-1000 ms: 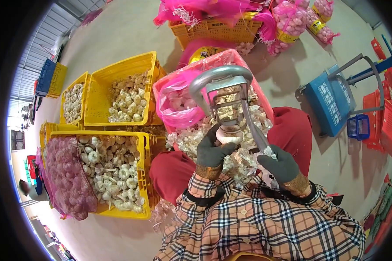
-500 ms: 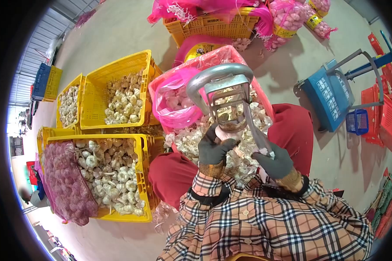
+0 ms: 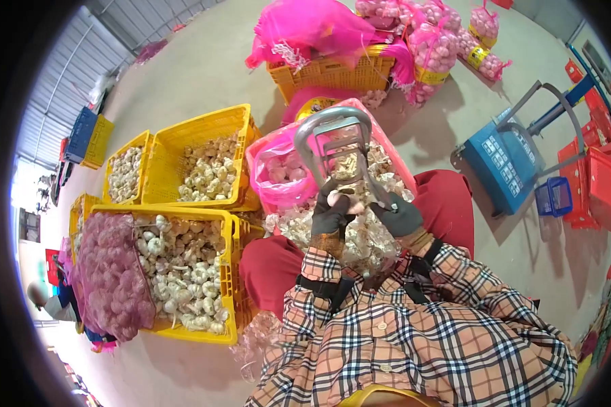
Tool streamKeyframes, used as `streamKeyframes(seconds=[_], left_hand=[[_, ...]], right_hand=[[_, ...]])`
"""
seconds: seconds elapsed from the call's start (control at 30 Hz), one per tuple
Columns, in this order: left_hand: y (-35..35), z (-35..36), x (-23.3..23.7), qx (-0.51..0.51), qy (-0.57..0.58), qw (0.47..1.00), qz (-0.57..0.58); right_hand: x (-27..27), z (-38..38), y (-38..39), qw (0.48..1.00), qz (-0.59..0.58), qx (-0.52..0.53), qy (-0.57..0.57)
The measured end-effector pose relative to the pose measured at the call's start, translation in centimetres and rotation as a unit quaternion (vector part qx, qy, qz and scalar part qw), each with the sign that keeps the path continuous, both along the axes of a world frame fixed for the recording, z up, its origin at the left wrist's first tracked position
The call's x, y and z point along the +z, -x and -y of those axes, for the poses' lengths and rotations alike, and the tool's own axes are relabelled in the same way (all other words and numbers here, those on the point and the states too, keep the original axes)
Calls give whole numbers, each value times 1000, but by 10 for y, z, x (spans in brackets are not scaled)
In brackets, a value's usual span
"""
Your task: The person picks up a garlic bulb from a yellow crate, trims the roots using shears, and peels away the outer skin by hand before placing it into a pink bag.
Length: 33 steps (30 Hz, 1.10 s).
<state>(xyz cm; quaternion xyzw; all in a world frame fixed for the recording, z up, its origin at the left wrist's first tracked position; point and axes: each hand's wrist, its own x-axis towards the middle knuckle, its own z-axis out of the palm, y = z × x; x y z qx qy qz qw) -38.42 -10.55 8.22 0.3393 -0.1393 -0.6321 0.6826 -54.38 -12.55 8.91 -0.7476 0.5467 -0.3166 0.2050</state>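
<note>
- The right grip (image 3: 398, 216) has slid up the metal lever (image 3: 373, 182) and now sits near the left grip (image 3: 330, 216), no longer well apart.
- The garlic bulb (image 3: 344, 199) in the left grip is now between both grips.

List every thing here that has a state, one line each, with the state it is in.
left hand: gloved, closed on a garlic bulb
right hand: gloved, gripping the lever of the metal cutter
garlic bulb: held up against the cutter
metal cutter: upright over the lap
near yellow crate: full of garlic, filled mesh sack draped over one end
far yellow crate: partly filled
pink bag: open, garlic inside
</note>
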Motion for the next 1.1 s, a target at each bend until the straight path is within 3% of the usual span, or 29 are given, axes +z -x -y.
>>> streamKeyframes(seconds=[0.07,0.1,0.13,0.2,0.33,0.4,0.43,0.47,0.57,0.67,0.73,0.77,0.9,0.97,1.03,1.1], left_hand=[[-21,3,-25,-70,48,985,-153],[-24,-2,-29,-42,-34,979,-197],[-23,-3,-17,-36,-31,980,-195],[-21,-5,1,5,-75,988,-133],[-19,6,-2,-6,-53,985,-162],[-18,10,1,22,-51,987,-152],[-21,13,0,14,-81,979,-187],[-24,16,-1,6,-111,969,-222],[-23,29,-18,36,-112,973,-199],[-22,25,-17,56,-103,984,-137],[-23,18,-9,39,-86,981,-167],[-18,9,19,41,-142,977,-153],[-19,6,14,60,-135,981,-129],[-24,5,-5,56,-156,979,-115],[-27,9,-11,21,-160,980,-119],[-20,15,13,24,-139,983,-118]], right_hand=[[25,-6,0,954,175,-7,-242],[43,-10,6,893,248,10,-376],[50,-12,11,893,247,17,-376],[60,-17,23,831,368,99,-407],[109,-19,34,788,339,114,-502],[124,-16,29,757,348,49,-551],[118,-13,27,794,319,60,-514],[115,-13,27,795,317,61,-513],[111,-10,25,765,346,37,-541],[106,-19,27,793,282,60,-536],[100,-29,22,931,125,141,-313],[87,-25,14,915,144,30,-376],[95,-24,14,889,210,35,-405],[108,-21,17,827,273,45,-490],[122,-22,17,817,253,25,-517],[131,-23,15,808,231,5,-541]])
